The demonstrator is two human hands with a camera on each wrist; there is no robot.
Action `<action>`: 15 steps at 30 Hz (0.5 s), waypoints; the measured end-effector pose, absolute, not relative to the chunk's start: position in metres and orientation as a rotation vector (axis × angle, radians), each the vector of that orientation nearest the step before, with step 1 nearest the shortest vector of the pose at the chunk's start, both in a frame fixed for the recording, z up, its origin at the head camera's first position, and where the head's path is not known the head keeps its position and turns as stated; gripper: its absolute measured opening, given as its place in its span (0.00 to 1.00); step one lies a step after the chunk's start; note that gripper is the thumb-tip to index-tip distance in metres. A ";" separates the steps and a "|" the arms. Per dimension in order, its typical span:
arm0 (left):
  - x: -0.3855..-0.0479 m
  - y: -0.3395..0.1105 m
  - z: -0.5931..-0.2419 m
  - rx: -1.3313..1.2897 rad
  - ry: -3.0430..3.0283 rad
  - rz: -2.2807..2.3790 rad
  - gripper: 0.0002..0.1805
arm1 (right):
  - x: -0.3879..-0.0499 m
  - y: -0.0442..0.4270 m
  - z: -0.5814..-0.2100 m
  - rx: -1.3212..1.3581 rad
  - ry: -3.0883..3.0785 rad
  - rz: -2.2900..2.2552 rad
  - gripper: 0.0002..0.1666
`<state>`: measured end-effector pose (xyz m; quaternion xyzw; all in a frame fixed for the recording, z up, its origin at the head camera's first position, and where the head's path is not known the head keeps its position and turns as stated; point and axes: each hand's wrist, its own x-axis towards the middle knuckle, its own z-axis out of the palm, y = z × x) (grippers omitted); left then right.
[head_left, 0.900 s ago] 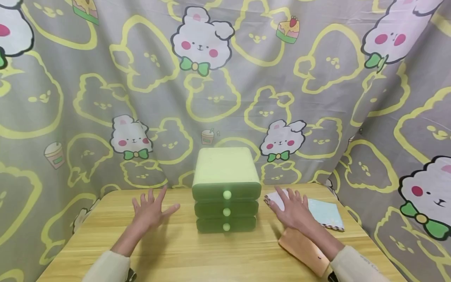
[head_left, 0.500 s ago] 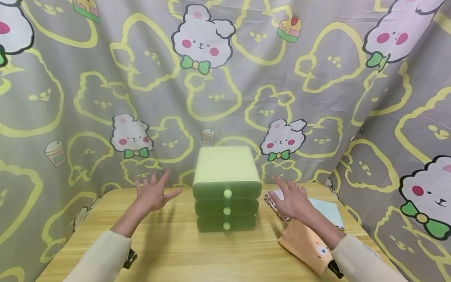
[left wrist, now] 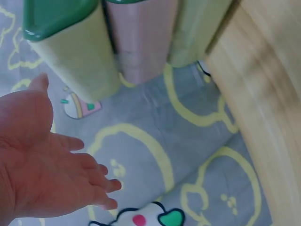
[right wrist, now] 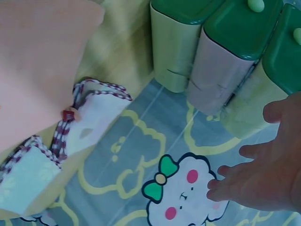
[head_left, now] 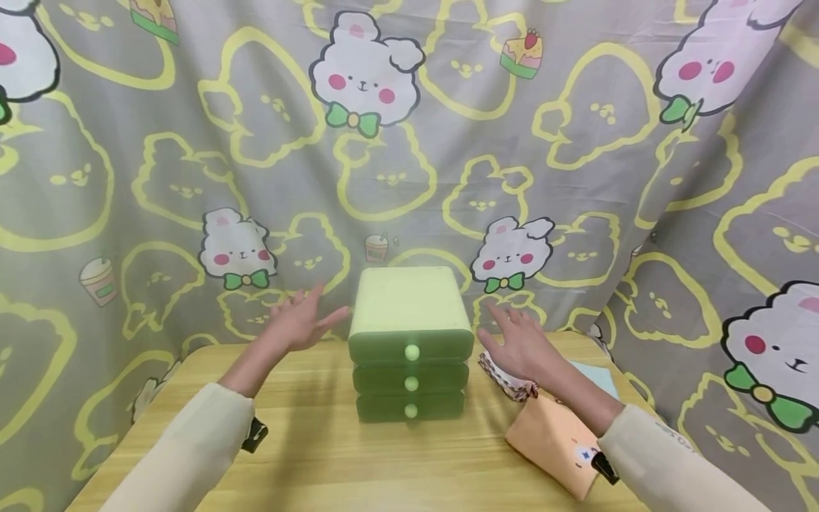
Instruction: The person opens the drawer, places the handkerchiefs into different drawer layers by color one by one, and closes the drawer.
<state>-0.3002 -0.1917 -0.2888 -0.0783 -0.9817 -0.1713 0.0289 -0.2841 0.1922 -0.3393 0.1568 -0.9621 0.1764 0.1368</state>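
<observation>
A small three-drawer cabinet with a pale green top, dark green fronts and round pale knobs stands upright on the table, its drawers closed. To its left my left hand is raised with fingers spread, holding nothing. The right hand hovers at the other side, fingers extended, also holding nothing. Neither hand appears to touch the cabinet. Both wrist views show its side, with a pinkish middle tier, beside my left hand and right hand.
Under and near the right arm lie an orange cloth, a white cloth with checked trim and a light blue cloth. A grey patterned curtain hangs behind the wooden table and along its sides.
Both hands have risen and come in toward the cabinet, the left moving right and the right slightly left. More of the orange cloth shows. Cabinet and cloths stay in place.
</observation>
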 end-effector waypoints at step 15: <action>-0.316 -0.175 -0.290 -0.437 -3.037 -1.062 0.51 | -0.281 0.185 -0.329 0.457 -2.788 0.508 0.36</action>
